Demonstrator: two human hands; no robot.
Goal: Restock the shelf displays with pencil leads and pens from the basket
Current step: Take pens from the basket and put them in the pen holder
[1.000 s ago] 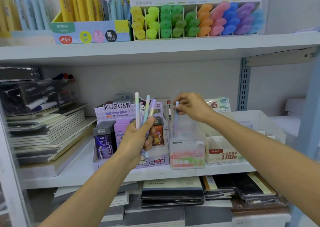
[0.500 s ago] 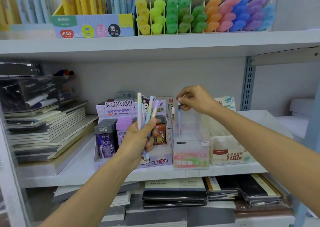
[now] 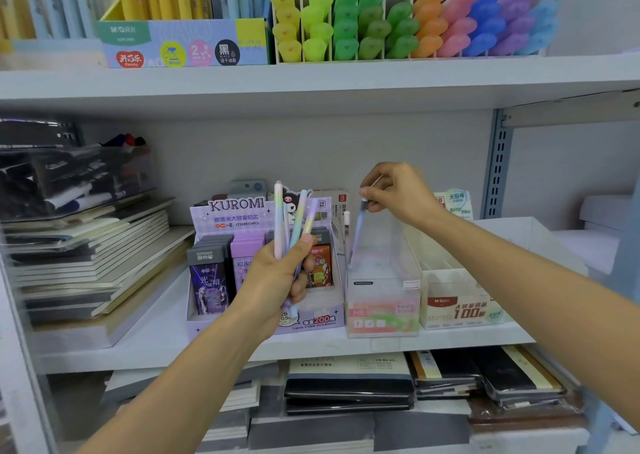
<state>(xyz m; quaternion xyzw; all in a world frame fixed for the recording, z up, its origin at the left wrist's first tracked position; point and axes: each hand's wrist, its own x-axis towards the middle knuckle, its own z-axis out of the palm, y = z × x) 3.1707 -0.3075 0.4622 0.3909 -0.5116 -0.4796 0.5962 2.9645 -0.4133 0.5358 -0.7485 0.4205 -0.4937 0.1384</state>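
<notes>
Pen in right hand, tilted beside clear box left wall; room rightward.

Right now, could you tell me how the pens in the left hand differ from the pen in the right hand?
The pens in the left hand are a bunch of three; the pen in the right hand is single. The left hand grips its pens round the middle, upright and fanned; the right hand pinches its pen by the top end, tilted, lower end inside the clear box. All have pastel barrels.
</notes>
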